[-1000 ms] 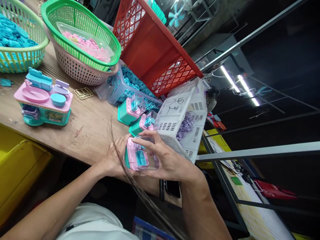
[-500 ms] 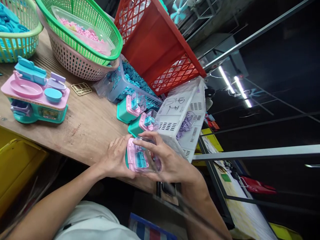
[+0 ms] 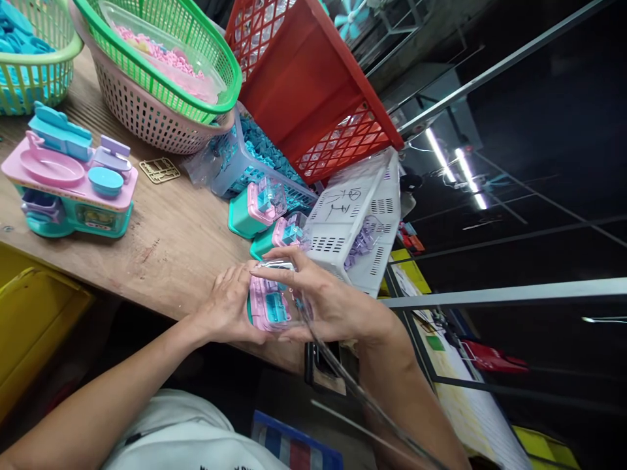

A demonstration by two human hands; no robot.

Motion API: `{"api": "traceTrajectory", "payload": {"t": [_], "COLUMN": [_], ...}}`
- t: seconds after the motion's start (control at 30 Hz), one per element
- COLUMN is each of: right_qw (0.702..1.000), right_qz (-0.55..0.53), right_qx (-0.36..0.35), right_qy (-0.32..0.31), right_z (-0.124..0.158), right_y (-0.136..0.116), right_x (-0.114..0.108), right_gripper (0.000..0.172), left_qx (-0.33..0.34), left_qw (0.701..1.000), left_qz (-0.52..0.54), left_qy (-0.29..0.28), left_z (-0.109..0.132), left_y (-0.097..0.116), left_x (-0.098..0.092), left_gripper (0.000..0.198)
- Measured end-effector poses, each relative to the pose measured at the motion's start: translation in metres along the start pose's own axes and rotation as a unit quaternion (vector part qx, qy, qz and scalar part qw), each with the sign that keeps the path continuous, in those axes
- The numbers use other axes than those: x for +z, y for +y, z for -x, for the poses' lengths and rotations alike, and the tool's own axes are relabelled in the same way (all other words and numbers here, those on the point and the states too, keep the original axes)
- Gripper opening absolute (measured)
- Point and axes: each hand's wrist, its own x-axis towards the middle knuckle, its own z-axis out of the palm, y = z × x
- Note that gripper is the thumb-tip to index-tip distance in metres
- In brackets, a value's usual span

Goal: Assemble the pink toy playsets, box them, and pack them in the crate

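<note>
Between my two hands, at the table's front edge, is a small toy box (image 3: 277, 308) with a teal base, a pink top and blue pieces under a clear cover (image 3: 298, 301). My left hand (image 3: 230, 305) is closed round the teal base, which it mostly hides. Fingers of my right hand (image 3: 321, 297) grip the clear cover from the other side, the thumb below and the fingers above. Just beyond stand two similar toy boxes, one (image 3: 249, 209) farther back and one (image 3: 277, 238) nearer my right hand.
A toy kitchen set (image 3: 73, 179) stands on the table (image 3: 161, 254) at left, near a beige plastic frame (image 3: 159, 170). Behind are a green basket (image 3: 230, 85), a blue bin (image 3: 230, 166) of blue parts and a red crate (image 3: 294, 85). A white basket (image 3: 333, 215) leans at right.
My right hand and the clear cover have shifted slightly up and to the left, nearer the pink top. My left hand keeps its hold on the base.
</note>
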Motion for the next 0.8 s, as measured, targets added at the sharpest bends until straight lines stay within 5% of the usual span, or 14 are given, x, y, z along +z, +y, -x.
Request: {"api": "traceTrajectory", "payload": {"t": [0.3, 0.8], "right_qw": [0.985, 0.996], "right_qz": [-0.108, -0.021], "right_qx": [0.046, 0.059], "right_qy": [0.129, 0.064], "right_z": [0.025, 0.013], "right_y": [0.017, -0.005], "right_x": [0.041, 0.015], "right_gripper": [0.089, 0.089], "left_qx": [-0.007, 0.012], "left_qw": [1.0, 1.0], "left_qz": [-0.011, 0.001], "left_qy": [-0.007, -0.005], "left_z": [0.001, -0.001], "left_y": [0.003, 0.007], "left_x": [-0.002, -0.005], "left_gripper": [0.107, 0.102]}}
